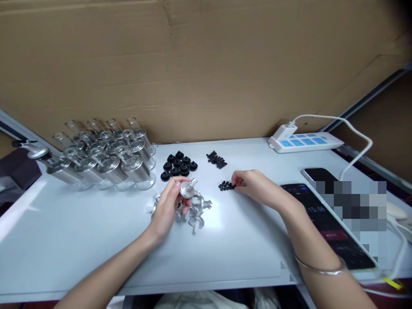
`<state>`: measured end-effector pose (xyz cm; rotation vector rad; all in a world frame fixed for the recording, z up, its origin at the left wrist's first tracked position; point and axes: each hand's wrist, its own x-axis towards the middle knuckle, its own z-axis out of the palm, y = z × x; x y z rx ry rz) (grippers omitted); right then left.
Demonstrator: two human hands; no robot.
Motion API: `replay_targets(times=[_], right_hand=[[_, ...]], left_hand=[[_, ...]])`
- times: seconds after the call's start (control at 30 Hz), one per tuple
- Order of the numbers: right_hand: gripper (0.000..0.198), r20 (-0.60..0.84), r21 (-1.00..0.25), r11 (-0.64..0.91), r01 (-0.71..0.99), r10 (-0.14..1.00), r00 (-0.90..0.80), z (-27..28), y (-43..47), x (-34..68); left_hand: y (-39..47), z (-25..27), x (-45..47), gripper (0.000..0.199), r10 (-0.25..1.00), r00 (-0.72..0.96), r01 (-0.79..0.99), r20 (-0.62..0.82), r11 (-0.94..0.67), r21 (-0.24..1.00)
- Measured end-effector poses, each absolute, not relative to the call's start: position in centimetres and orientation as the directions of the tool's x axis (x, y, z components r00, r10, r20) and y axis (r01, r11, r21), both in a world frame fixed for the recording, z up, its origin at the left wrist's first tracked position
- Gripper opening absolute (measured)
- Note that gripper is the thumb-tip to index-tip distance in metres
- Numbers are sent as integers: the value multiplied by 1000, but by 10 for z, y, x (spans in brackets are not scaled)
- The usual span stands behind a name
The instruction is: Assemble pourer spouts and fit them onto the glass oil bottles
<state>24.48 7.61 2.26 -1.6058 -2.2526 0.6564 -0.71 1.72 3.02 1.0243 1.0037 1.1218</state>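
Observation:
In my left hand (167, 210) is a silver metal pourer cap (187, 189), gripped between thumb and fingers with its short spout pointing up and to the right. Several more silver pourer caps (197, 221) lie loosely beneath and beside that hand, partly hidden by it. My right hand (249, 182) reaches down to a small cluster of black rings (225, 186), its fingertips pinched on a ring at the cluster's right edge. Behind my left hand sit several black ribbed stoppers (177, 165). Thin black strip-like pieces (217, 159) lie farther back.
Glass bottles with metal sleeves (109, 167) stand in rows at the left; one at the far left has a pourer top (37, 152). A power strip (305, 142) with a white charger (286, 130) lies at the back right. Phones (331, 231) and white cables lie on the right.

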Motion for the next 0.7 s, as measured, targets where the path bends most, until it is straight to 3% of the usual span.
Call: replay_targets(times=[0.4, 0.63, 0.7], right_hand=[[16, -27, -456, 333, 825, 922, -387, 31, 73, 241], [23, 343, -623, 523, 582, 851, -398, 51, 55, 211], [20, 433, -611, 610, 505, 791, -431, 50, 48, 201]], left_hand=[[16, 33, -7, 30, 984, 143, -171, -103, 127, 977], [17, 35, -8, 31, 989, 136, -105, -55, 70, 992], [17, 36, -8, 31, 989, 149, -80, -20, 33, 996]])
